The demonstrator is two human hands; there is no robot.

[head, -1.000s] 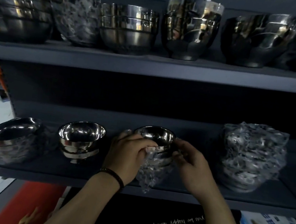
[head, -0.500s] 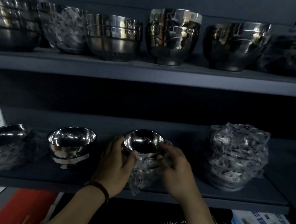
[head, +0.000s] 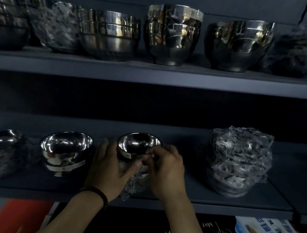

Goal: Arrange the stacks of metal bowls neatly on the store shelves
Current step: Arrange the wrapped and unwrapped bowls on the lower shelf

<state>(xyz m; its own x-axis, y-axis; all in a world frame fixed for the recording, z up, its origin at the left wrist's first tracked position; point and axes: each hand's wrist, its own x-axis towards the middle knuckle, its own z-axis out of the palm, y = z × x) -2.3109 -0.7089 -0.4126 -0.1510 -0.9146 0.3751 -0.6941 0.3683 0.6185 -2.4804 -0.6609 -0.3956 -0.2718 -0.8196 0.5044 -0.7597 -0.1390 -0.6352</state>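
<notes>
The stack of bowls point(head: 137, 155) sits mid lower shelf point(head: 235, 205), our left hand point(head: 109, 166) and right hand point(head: 166, 170) closed around its loose wrap, so we judge the arranging only partly done.

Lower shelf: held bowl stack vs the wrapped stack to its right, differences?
The held stack has its top bowl bare, with plastic loose around its lower part; the wrapped stack is fully covered. The held stack is narrower, the wrapped stack bulkier. The left hand and right hand grip the held stack; the wrapped stack stands untouched. Both sit on the lower shelf.
</notes>
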